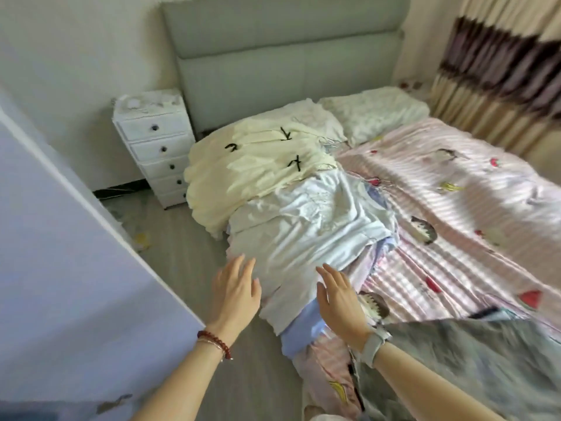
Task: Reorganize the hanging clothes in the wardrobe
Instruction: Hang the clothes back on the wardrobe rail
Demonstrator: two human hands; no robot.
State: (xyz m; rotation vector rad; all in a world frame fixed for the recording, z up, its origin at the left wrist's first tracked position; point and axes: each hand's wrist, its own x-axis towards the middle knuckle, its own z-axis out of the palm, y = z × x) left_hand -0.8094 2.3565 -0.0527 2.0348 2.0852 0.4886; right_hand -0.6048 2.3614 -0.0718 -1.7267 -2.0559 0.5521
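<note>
A person is standing at the side of a bed [455, 183], looking down at it, and both bare hands are reaching out over a pile of clothes [297, 226] lying along the near edge of the mattress. The left hand [236, 294], with a red bead bracelet [214, 341] at its wrist, is hovering at the pile's near left corner, its fingers [239, 265] spread and released, grasping nothing. The right hand [340, 302], wearing a pale watch [372, 347], is hovering just above the pile's lower right edge, its fingers likewise loose and empty. The pile is showing a pale blue garment [306, 235] on top near the hands and a cream garment [258, 165] farther up, toward the pillows, where several black hanger hooks [296, 162] are poking out. A white drawer unit [158, 150] is standing beside the grey headboard [279, 59]. A tall pale panel [69, 244] at the left is possibly the wardrobe door, though this is not certain; no rail is in view. Judging by this, the clothes are lying off the rail and out on the bed, so sorting and rehanging are seemingly still to come.
</note>
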